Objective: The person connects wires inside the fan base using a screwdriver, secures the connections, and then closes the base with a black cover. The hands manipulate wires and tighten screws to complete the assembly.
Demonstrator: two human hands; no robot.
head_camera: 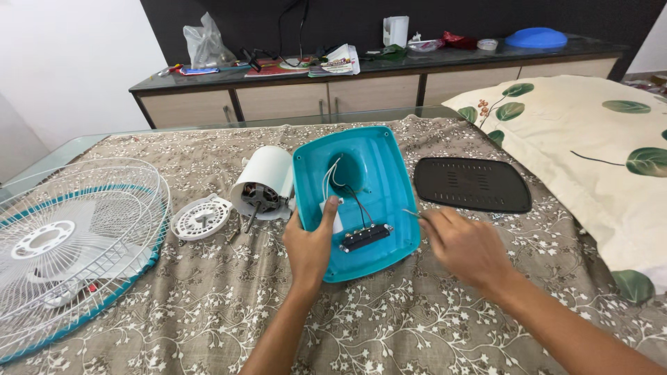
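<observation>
Nearest to us, our left hand [310, 244] rests on the near left edge of the turquoise plastic fan base shell [379, 163], which lies upturned like a shallow tray on the brown floral tablecloth [389, 326]. Its fingers lie close together under the rim, while the thumb reaches over the edge and presses a small white part inside. Our right hand [464, 244] hovers at the shell's right rim with the fingers curled in, pinching a thin metal tool [411, 214] whose tip points into the shell.

Inside the shell we see a black rectangular switch block [365, 237] near the front edge, just between our 2 hands, and white, black and red wires [340, 180] running from it up to a round recess at the back.

Just left of the shell stands the white cylindrical motor housing [266, 177], with a white round slotted disc [201, 217] beside it. Further left lies the white wire fan guard with a teal rim [62, 243]. To the right, apart from the shell, lies a black rectangular vented plate [472, 184], and beyond it a cream pillow with green leaves [590, 139]. Farthest back runs a cluttered sideboard with a dark top [375, 76].
</observation>
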